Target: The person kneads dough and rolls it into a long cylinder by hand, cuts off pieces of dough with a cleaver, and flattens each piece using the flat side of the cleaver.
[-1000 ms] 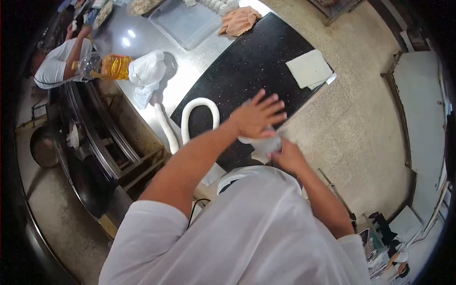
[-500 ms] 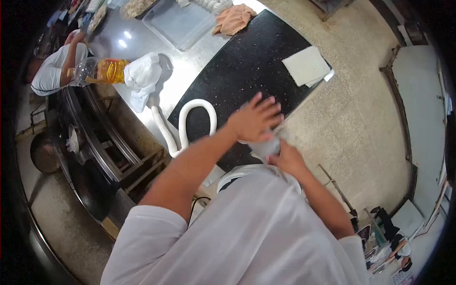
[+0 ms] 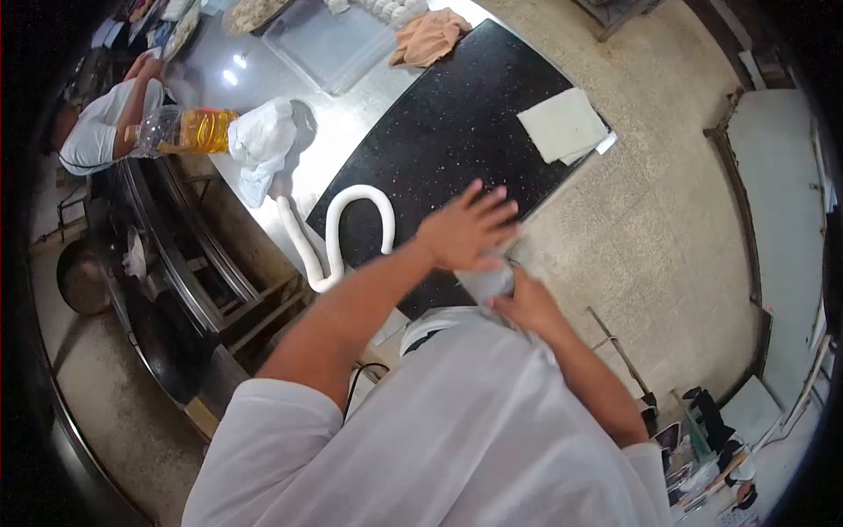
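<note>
In the head view, left hand (image 3: 470, 228) unclenched, fingers spread, held above the near part of the dark counter (image 3: 457, 114), toward its right edge. Right hand (image 3: 527, 299) closed on a pale, blurred item (image 3: 487, 283), just below the left palm, close to the near edge and the shirt front; impossible to tell what kind of item, or whether touched by the left palm too. White rope-like length (image 3: 334, 237) looped over the left corner, partly on steel, one stretch beside the left forearm, contact unclear.

Folded white cloth (image 3: 562, 125) at the right corner, peach cloth (image 3: 428, 37) by the far corner.

For good handling, by judgement: best to grip firmly with the right, without crushing; to spread the left palm flat and level, moving from the wrist; to lift the left forearm clear of the rope-like length, probably soft and easily dented; and to work over the counter rather than past its edge.
</note>
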{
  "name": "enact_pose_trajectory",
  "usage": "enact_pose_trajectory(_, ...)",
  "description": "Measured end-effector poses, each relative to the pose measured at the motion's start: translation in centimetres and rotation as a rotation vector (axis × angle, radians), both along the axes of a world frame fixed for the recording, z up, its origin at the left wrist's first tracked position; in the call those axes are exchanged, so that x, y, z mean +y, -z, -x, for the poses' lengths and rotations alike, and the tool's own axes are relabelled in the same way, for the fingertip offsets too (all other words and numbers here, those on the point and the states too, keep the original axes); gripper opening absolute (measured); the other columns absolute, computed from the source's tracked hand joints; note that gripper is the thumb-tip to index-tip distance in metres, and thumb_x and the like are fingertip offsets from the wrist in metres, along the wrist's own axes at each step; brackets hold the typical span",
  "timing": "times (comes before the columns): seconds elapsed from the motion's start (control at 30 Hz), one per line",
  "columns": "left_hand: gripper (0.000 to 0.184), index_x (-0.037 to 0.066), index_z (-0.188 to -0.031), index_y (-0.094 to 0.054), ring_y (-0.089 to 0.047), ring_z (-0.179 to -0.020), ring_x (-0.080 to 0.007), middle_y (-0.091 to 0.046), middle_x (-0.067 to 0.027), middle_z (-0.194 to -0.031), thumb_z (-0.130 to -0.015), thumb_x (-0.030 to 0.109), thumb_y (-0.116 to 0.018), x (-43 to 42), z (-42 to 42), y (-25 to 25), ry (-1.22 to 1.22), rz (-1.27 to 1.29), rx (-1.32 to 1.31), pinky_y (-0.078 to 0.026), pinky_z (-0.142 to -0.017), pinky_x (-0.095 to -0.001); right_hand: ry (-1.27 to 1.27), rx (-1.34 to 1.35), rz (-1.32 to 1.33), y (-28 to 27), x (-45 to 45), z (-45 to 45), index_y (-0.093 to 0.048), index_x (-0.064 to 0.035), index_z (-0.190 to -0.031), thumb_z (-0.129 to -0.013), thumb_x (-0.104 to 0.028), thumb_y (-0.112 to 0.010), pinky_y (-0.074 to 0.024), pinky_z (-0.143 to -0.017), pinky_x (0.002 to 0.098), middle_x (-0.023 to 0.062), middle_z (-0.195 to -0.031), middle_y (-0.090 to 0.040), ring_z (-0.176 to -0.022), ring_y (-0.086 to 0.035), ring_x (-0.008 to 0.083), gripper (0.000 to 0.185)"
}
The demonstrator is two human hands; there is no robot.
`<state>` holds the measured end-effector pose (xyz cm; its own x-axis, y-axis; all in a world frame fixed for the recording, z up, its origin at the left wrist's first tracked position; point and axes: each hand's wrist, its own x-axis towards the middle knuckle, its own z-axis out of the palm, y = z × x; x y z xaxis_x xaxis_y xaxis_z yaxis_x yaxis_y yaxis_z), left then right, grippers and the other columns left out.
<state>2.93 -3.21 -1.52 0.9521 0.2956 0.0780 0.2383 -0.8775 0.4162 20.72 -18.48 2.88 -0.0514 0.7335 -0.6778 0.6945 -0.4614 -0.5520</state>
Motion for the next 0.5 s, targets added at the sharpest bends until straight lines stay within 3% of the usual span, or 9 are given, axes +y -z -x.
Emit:
enact_pose_trajectory(0.1,0.064,0.019,-0.14,-0.059,-0.033,-0.149,-0.0348,-0.051,-0.0112,-0.149,-0.092,0.061,-0.056,-1.2,-1.7,-0.7,0.093,0.075,0.054,-0.013,-0.123,-0.0611,0.01,-0.051,0.123,0.0,-0.7,-0.5,-0.049,0.005,-0.123,-0.074,-0.042,-0.086,-0.0546,-0.086,0.0514,0.0263,-0.103,-0.071,-0.099,-0.069,0.0439,0.078)
enact_pose_trajectory(0.2,0.064,0.019,-0.139,-0.06,-0.036,-0.147,-0.0347,-0.052,-0.0101,-0.146,-0.091,0.061,-0.057,0.7,-3.3,-0.5,0.049,-0.045,-0.001,-0.015,-0.123,-0.0606,0.098,-0.108,0.211,-2.7,3.0,-1.8,-0.05,0.0041,-0.121,-0.074,-0.042,-0.086,-0.0548,-0.086,0.0511,0.0254,-0.105,-0.071,-0.099,-0.069,0.0435,0.075)
enact_pose_trajectory(0.27,0.063,0.018,-0.14,-0.059,-0.037,-0.146,-0.0344,-0.051,-0.0098,-0.149,-0.093,0.061,-0.053,4.6,-3.7,-1.3,-0.084,-0.113,0.015,-0.017,-0.122,-0.0611,-0.078,-0.174,0.019,-2.2,6.9,-3.2,-0.05,0.0045,-0.121,-0.075,-0.041,-0.085,-0.0551,-0.085,0.0507,0.0261,-0.104,-0.071,-0.098,-0.07,0.0434,0.074)
enact_pose_trajectory(0.33,0.064,0.017,-0.14,-0.059,-0.035,-0.146,-0.0352,-0.05,-0.0108,-0.149,-0.093,0.06,-0.054,7.2,-3.9,-1.5,-0.103,-0.143,0.012,-0.016,-0.122,-0.0611,-0.079,-0.176,-0.024,-1.8,9.0,-3.2,-0.05,0.005,-0.123,-0.076,-0.041,-0.085,-0.0552,-0.085,0.0507,0.0264,-0.104,-0.07,-0.097,-0.07,0.0437,0.074)
enact_pose_trajectory(0.4,0.064,0.017,-0.141,-0.058,-0.034,-0.147,-0.036,-0.05,-0.0118,-0.149,-0.093,0.059,-0.055,6.4,-3.3,-1.0,-0.136,-0.138,0.014,-0.015,-0.122,-0.061,-0.1,-0.175,-0.036,-1.2,7.8,-3.0,-0.049,0.0056,-0.125,-0.077,-0.041,-0.084,-0.0552,-0.085,0.0506,0.0267,-0.104,-0.07,-0.097,-0.07,0.044,0.075)
enact_pose_trajectory(0.5,0.064,0.017,-0.141,-0.058,-0.029,-0.151,-0.0361,-0.049,-0.013,-0.15,-0.093,0.06,-0.054,0.0,-1.0,-0.4,-0.073,-0.054,0.093,-0.012,-0.124,-0.0599,-0.028,0.082,-0.048,0.1,1.4,-2.2,-0.05,0.0048,-0.126,-0.077,-0.04,-0.083,-0.0553,-0.084,0.0507,0.0262,-0.102,-0.071,-0.097,-0.07,0.0444,0.074)
